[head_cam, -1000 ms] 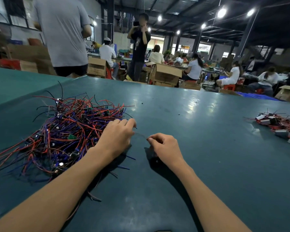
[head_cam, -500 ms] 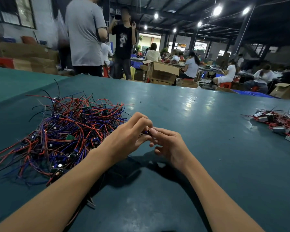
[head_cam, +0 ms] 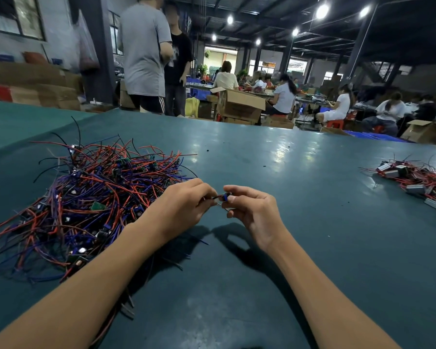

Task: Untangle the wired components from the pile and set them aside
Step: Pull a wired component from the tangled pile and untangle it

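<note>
Fingertips of left hand and right hand pinched 1 wired component between them; the sorted heap lay well right, nearer the right hand.

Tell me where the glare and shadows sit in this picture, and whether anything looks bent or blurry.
Head view: ceiling lamps leave white glare on the far part of the table. Head view: the left hand and right hand, both pinching a wired component, cast dark shadows toward the camera. Head view: the wide-angle lens bows the table's far edge. Head view: the seated workers look soft.
</note>
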The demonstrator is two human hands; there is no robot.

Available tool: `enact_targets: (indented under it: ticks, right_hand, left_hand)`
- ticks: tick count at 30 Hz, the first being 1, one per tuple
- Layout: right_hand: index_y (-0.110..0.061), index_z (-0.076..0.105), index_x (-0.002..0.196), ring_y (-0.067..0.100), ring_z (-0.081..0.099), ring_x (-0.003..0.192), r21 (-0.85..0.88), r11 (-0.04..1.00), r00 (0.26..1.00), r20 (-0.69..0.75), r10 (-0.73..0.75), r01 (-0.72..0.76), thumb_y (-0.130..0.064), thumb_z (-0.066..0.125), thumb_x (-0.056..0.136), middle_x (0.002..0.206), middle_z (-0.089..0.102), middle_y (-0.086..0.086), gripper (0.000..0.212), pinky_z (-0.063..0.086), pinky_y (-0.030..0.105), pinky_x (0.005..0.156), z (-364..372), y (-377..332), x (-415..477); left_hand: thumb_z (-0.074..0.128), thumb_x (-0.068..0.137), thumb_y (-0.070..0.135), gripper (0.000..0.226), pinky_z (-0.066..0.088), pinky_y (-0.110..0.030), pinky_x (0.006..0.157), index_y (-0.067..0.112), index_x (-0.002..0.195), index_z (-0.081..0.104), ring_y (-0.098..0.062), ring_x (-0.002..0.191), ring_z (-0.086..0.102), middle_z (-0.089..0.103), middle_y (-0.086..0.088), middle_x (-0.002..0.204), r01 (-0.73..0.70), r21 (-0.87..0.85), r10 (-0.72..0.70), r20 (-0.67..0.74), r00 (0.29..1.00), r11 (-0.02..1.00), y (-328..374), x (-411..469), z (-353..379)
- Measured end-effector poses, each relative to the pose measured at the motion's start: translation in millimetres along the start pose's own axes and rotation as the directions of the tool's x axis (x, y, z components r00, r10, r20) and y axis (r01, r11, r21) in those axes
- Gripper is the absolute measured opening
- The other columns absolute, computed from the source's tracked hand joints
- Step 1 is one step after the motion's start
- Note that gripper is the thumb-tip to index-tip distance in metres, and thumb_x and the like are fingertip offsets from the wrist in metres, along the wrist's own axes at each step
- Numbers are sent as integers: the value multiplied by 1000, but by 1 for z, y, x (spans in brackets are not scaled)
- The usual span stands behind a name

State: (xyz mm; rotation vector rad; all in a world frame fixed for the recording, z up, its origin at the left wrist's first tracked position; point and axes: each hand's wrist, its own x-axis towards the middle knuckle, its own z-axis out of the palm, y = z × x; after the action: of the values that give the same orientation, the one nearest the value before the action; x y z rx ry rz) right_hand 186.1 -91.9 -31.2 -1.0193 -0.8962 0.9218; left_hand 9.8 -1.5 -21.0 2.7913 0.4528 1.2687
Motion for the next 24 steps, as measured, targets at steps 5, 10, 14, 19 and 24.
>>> enact_targets:
  ticks: [5,10,14,19,24]
  right_hand:
    - [-1,77,97,22,68,70,131,989,989,-144,-44,63,7,57,88,86,72,17,24,55,27,59,-6,-4,4]
    - [-1,74,100,19,67,66,219,970,976,-210,-59,105,2,58,90,81,70,12,19,56,28,58,-20,-9,8]
    - [1,75,99,22,69,69,224,969,973,-222,-54,105,7,60,88,83,71,15,19,59,31,64,-24,-9,11]
    - [5,74,98,25,70,69,258,958,960,-276,-50,124,10,61,86,80,70,16,18,61,34,69,-34,-9,15]
    - [9,69,97,28,71,70,244,963,943,-333,-22,109,14,61,86,79,70,18,15,61,35,72,-48,-8,17]
  left_hand:
    - [72,94,17,13,56,-39,75,6,100,75,-29,82,70,75,-7,91,33,-6,-33,-5,999,999,-4,-2,0]
    - [68,96,14,16,55,-45,69,1,103,74,-35,76,68,72,-12,86,60,-19,-62,-76,995,998,-2,-1,-5]
    - [67,96,6,16,56,-44,71,-1,109,73,-36,77,68,72,-15,92,93,6,-92,-126,988,996,-3,-1,-7]
    - [69,95,9,13,54,-42,73,1,103,74,-35,77,68,72,-12,86,154,25,-148,-161,976,988,-8,-2,-5]
    - [70,94,12,14,54,-46,77,4,104,74,-33,86,70,75,-11,94,198,25,-193,-139,971,980,-14,-3,0]
